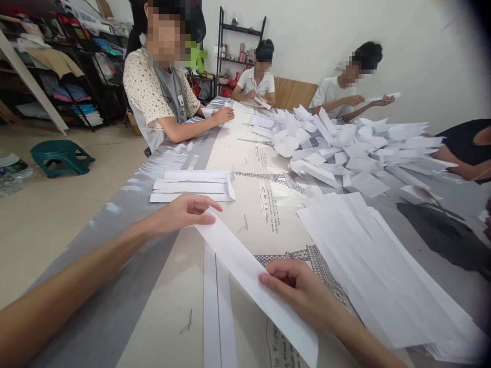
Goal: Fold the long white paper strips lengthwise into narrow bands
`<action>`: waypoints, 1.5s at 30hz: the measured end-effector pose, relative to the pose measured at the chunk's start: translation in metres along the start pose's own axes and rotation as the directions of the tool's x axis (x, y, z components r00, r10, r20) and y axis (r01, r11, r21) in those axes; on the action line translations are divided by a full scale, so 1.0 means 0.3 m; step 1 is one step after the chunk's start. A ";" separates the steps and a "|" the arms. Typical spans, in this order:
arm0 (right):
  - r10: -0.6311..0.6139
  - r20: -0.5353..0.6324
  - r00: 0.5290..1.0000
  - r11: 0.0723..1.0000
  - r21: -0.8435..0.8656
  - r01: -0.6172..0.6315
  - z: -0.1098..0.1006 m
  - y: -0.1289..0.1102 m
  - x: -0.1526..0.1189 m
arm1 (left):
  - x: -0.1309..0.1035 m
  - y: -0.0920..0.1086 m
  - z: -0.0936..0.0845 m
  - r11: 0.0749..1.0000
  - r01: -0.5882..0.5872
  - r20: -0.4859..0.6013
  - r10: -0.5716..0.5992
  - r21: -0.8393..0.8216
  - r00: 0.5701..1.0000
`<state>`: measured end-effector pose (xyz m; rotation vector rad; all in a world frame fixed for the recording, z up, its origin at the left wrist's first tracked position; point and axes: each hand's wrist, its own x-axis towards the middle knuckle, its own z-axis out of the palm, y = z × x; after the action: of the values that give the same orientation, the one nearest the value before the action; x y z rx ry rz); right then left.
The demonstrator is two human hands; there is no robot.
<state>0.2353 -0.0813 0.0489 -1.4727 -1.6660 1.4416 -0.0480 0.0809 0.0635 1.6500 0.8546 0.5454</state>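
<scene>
A long folded strip of white paper [241, 266] runs slantwise between my hands, above the table. My left hand [187, 212] pinches its far end between thumb and fingers. Partway along its right edge, my right hand [293, 286] grips it, thumb on top and fingers curled beneath. Under the strip, flat white paper strips [218, 327] lie side by side on the tablecloth. Beyond my left hand rests a small stack of folded white paper pieces [195, 186]. To the right of my right hand, large white paper sheets [376, 266] lie in an overlapping pile.
A big heap of folded white papers [341, 145] covers the table's far right. Three people sit around the far side, handling paper; another person's arm [460, 158] shows at the right edge. A dark flat item [441, 235] lies at right. A green stool [61, 157] stands on the floor.
</scene>
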 end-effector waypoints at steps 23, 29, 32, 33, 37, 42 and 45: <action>-0.626 -0.014 0.780 0.451 -0.822 0.347 0.020 0.088 0.033 | -0.139 -0.090 0.343 -0.159 -0.319 0.354 0.325 0.935 0.877; -0.615 0.005 0.789 0.371 -0.881 0.295 0.073 0.087 0.016 | -0.134 -0.077 0.329 -0.124 -0.322 0.344 0.282 0.939 0.896; -0.616 -0.005 0.788 0.314 -0.919 0.239 0.093 0.096 0.008 | -0.135 -0.069 0.334 -0.113 -0.314 0.333 0.271 0.943 0.903; -0.611 -0.002 0.791 0.292 -0.930 0.223 0.100 0.098 0.006 | -0.135 -0.067 0.335 -0.117 -0.316 0.336 0.264 0.942 0.904; -0.576 0.019 0.817 0.253 -0.946 0.201 0.109 0.095 0.006 | -0.132 -0.065 0.333 -0.112 -0.324 0.343 0.273 0.939 0.899; -0.528 0.069 0.846 0.398 -0.860 0.318 0.040 0.079 0.014 | -0.120 -0.078 0.321 -0.045 -0.352 0.345 0.337 0.935 0.876; -0.528 0.090 0.844 0.500 -0.771 0.395 -0.009 0.085 0.022 | -0.108 -0.087 0.315 -0.021 -0.386 0.363 0.389 0.922 0.846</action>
<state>0.2458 -0.0776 0.0249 -1.2667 -2.4806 0.2551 -0.0051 -0.0010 0.0177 3.3123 0.7324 0.2776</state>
